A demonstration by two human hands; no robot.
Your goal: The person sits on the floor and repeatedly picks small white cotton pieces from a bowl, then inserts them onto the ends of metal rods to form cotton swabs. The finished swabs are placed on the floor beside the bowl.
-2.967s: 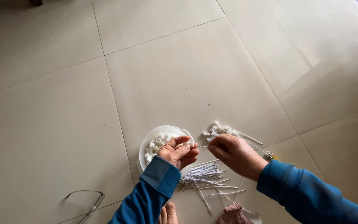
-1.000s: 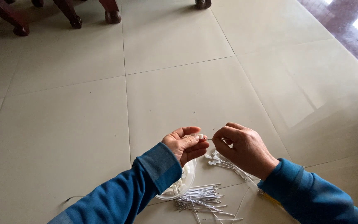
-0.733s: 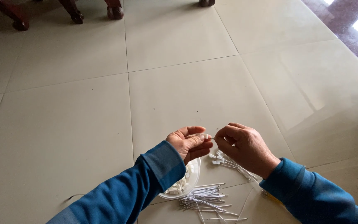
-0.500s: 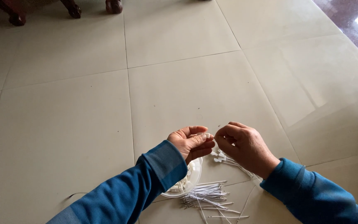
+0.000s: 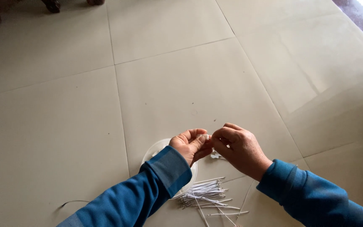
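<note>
Left hand (image 5: 191, 145) and right hand (image 5: 236, 147) meet fingertip to fingertip, both pinched on small white piece (image 5: 205, 136) above floor (image 5: 181, 80). Assembly step, likely. White bowl (image 5: 156, 149) under left wrist, white sticks (image 5: 204, 195) near. Next move calls for steady fine pinch.

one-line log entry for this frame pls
left hand: pinching small white piece | right hand: fingertips meeting left's, grip contents hidden | white bowl: under left wrist | white sticks: piled on floor
</note>
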